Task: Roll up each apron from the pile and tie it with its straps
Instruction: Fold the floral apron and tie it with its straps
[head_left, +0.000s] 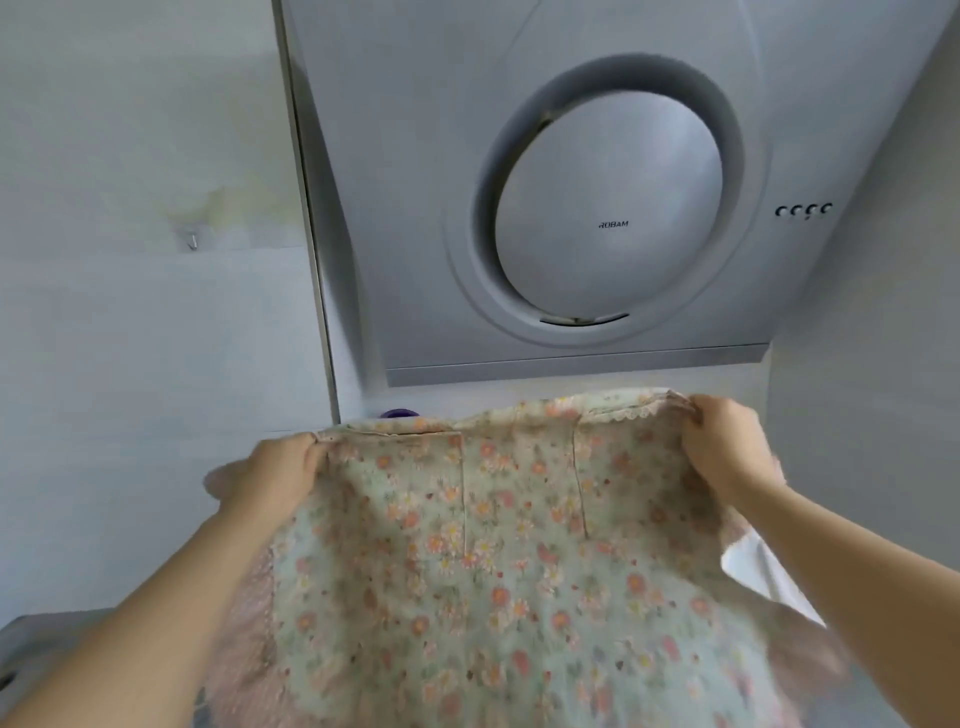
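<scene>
apron (498, 561): floral cloth is hanging spread between the 2 hands, filling the lower middle of the view.
left hand (280, 473): fingers are pinching the apron's top left corner.
right hand (727, 447): fingers are curling over and gripping the top right corner, by the lace trim.
white cloth (753, 566): is showing under the right forearm.
purple object (399, 414): is peeking over the apron's top edge, too hidden to identify.
range hood (571, 197): is hanging behind, carrying a round panel and 4 buttons (803, 210).
wall hook (193, 240): is sticking out far left.
</scene>
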